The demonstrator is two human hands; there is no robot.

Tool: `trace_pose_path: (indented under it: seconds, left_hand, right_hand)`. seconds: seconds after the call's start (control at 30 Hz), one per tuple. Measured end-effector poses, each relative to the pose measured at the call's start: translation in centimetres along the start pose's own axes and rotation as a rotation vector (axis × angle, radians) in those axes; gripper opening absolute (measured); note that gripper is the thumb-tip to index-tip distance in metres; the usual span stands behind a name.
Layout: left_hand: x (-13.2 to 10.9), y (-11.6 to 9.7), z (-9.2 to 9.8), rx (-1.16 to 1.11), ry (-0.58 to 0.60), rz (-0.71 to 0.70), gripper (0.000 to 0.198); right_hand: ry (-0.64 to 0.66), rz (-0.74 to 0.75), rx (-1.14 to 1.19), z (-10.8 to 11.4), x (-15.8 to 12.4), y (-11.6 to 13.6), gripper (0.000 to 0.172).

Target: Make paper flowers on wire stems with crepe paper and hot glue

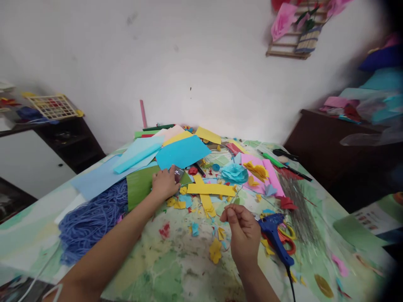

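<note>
My left hand point(165, 183) reaches to the middle of the table, its fingers and thumb closed around the left side of a dark phone point(178, 174) with a lit screen. Green paper point(141, 184) lies under and beside that hand. Nearer to me, my right hand point(243, 230) is raised in a pinch; a thin wire point(238, 193) seems to run up from its fingertips, though it is faint. Crossed yellow paper strips point(209, 189) lie between the hands. Beyond the right hand sit a blue paper flower point(234, 173) and a yellow paper flower point(256, 170).
A blue glue gun point(274, 233) with its cord lies right of my right hand, over scissors point(287, 241). A bundle of thin wires point(297, 205) is farther right. Blue yarn point(94, 220) heaps at left. Paper sheets point(182, 152) cover the back, and scraps are scattered about.
</note>
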State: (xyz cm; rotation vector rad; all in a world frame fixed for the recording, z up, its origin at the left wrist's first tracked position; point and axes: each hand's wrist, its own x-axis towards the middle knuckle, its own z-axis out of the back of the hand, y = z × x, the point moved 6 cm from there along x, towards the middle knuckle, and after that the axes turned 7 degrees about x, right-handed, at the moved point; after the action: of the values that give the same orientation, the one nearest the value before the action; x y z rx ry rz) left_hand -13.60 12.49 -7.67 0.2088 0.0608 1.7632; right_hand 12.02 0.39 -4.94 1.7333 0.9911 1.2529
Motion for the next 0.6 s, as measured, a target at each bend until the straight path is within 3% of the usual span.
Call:
trace_pose_path:
  seconds: [0.33,0.6]
  left_hand:
    - [1.3,-1.3,-1.1,-0.031,0.045,0.047,0.087]
    - [2.0,-1.5,-0.3,-0.144,0.039,0.052,0.089]
  right_hand:
    - [-0.014,-0.006,-0.057,1.6,-0.6,-0.7,0.015]
    - [-0.041,-0.007,-0.067,2.6,-1.0,-1.2,0.017]
